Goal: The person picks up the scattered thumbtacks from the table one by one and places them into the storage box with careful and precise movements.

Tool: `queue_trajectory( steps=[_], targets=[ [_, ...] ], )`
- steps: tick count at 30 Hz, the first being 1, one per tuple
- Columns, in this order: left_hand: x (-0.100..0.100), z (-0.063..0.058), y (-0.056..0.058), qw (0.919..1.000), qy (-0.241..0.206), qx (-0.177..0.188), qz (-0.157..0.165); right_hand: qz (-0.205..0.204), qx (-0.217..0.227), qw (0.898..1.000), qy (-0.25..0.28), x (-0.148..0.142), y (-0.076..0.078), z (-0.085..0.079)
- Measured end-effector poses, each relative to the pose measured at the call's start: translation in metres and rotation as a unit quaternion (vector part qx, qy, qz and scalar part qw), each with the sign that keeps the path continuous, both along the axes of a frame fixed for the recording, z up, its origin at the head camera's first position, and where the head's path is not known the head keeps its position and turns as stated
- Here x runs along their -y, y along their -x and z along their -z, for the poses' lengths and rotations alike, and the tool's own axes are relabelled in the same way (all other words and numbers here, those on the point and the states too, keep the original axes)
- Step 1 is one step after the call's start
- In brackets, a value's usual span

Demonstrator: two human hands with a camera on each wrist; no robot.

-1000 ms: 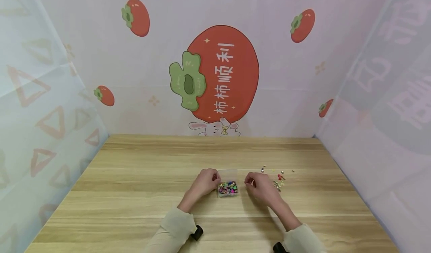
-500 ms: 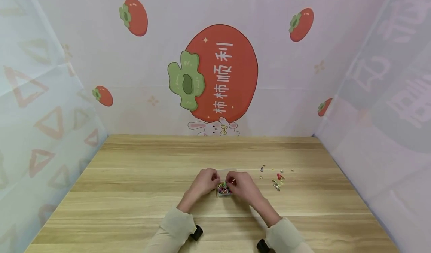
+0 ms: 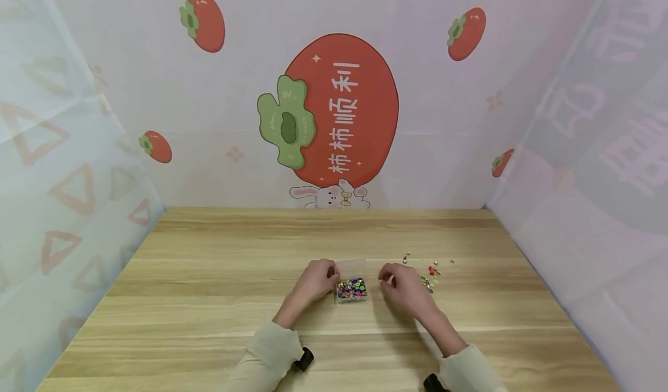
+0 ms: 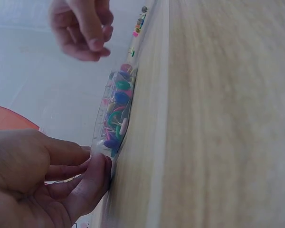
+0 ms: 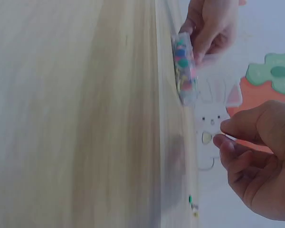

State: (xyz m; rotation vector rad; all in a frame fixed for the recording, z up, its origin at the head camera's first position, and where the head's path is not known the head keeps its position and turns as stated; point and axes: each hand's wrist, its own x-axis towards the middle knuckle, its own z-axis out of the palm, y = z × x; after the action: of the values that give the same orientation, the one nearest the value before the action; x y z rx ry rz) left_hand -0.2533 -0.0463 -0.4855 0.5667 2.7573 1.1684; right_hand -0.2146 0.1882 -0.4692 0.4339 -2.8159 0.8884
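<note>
A small clear plastic box (image 3: 352,298), its lid (image 3: 352,268) raised at the back, lies on the table filled with colourful thumbtacks (image 4: 120,98). My left hand (image 3: 318,279) pinches the box's left end between thumb and fingers. To the right of the box and above the wood is my right hand (image 3: 405,287), fingers bent. In the right wrist view, the thumb and index fingertips of this right hand (image 5: 259,156) come close together; I cannot tell whether a tack sits between them. Loose thumbtacks (image 3: 431,271) lie scattered beyond and right of that hand.
The wood-grain table (image 3: 219,276) has light fabric walls behind and on both sides. A large printed persimmon (image 3: 365,108) and a rabbit decorate the back wall. Each wrist carries a black camera strap, such as the left device (image 3: 304,359).
My right hand went left from beside the box to over its tacks, then back right to about where it was. My left hand stays at the box. The view has shifted slightly.
</note>
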Motion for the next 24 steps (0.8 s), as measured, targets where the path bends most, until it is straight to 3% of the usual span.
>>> queue_trajectory(
  steps=[7,13,16,24],
  targets=[
    [0.002,0.0,-0.001,0.9999,-0.003,-0.013,0.001,0.029,0.011,0.999,-0.034,-0.042,-0.004,0.001],
    [0.003,-0.001,-0.002,0.9999,-0.001,-0.012,0.003,0.028,-0.027,0.994,-0.102,-0.072,-0.008,0.001],
    [0.004,0.001,-0.002,1.0,0.007,-0.004,-0.002,0.019,-0.034,0.993,-0.112,-0.084,-0.007,0.005],
    [0.002,0.002,0.001,1.0,0.007,-0.004,0.005,0.024,0.016,0.992,-0.12,-0.098,-0.003,0.01]
  ],
)
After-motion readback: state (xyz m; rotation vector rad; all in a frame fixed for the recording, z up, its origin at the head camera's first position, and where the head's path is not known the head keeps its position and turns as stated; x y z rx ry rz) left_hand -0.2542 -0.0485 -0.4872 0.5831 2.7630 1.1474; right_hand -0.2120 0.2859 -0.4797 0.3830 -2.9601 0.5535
